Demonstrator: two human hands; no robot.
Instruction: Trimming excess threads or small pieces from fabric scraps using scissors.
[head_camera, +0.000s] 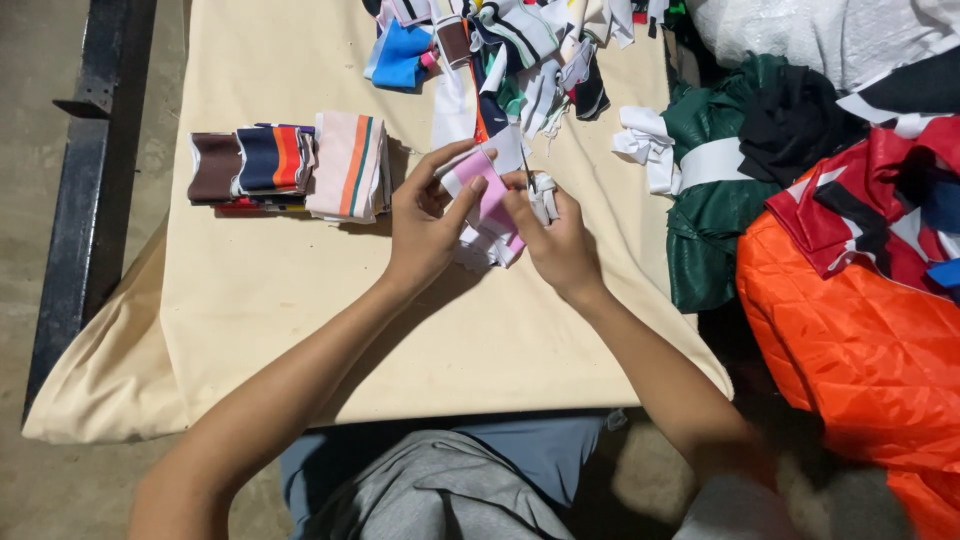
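Two hands meet over the middle of a cream cloth-covered table (260, 300) in the head view. The left hand (425, 225) pinches a small pink and white knit piece (492, 195) between thumb and fingers, closed on its left edge. The right hand (558, 240) is closed on the same piece from the right, with what looks like a small pair of scissors (530, 185) gripped in it, though the tool is mostly hidden. The piece is held just above the table, near its centre, with a few white scraps (480, 250) under it.

Three folded striped stacks (290, 165) lie side by side to the left of the hands: one brown and white, one navy with an orange band, one pale pink with orange and green stripes. One loose heap of mixed pieces (510, 50), blue, white, navy and black, sits at the far edge. To the right lie one green garment (705, 200) with a white band, one red, white and black bundle (870, 200), and one orange quilted sack (860, 350). No labels can be made out.
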